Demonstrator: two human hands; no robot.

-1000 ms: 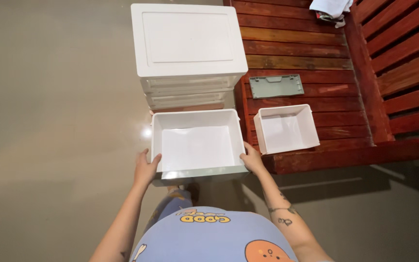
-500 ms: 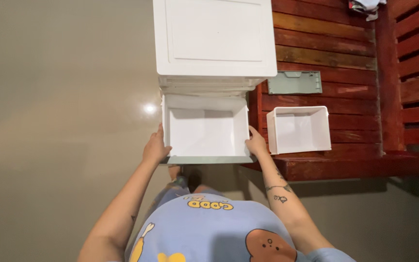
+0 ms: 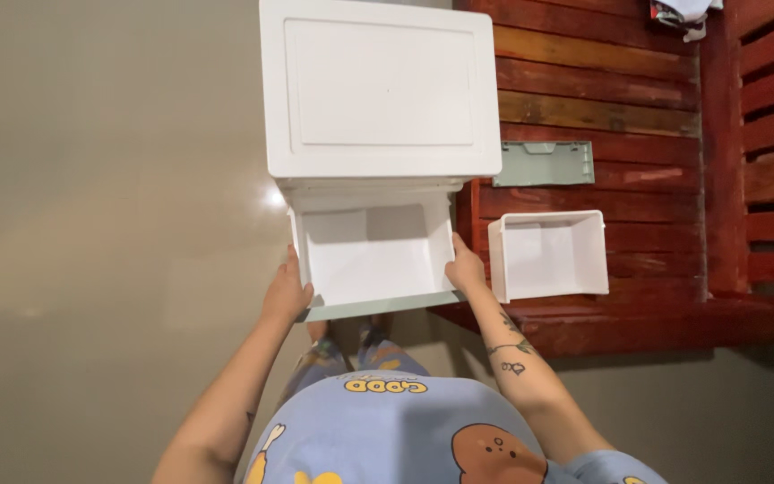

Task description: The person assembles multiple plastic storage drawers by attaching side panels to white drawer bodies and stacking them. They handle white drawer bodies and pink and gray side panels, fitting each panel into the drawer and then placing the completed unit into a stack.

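Left hand (image 3: 285, 291) clamped on near-left corner of empty white plastic drawer (image 3: 376, 254), half out of tall white plastic drawer cabinet (image 3: 378, 90). Right hand (image 3: 466, 269) clamped on near-right corner. Farther right, pale green plastic panel (image 3: 544, 163) and second empty white plastic drawer (image 3: 548, 254) on red wooden slatted bench (image 3: 638, 108).

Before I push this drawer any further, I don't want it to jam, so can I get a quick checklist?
1. Left hand grips the drawer side: ok.
2. Right hand grips the other side: ok.
3. Drawer empty inside: ok.
4. Drawer back end already inside the white cabinet: ok.
5. Runners seated in their tracks: cannot tell, hidden.
6. Loose second drawer on the wooden bench sits apart from the drawer's path: ok.
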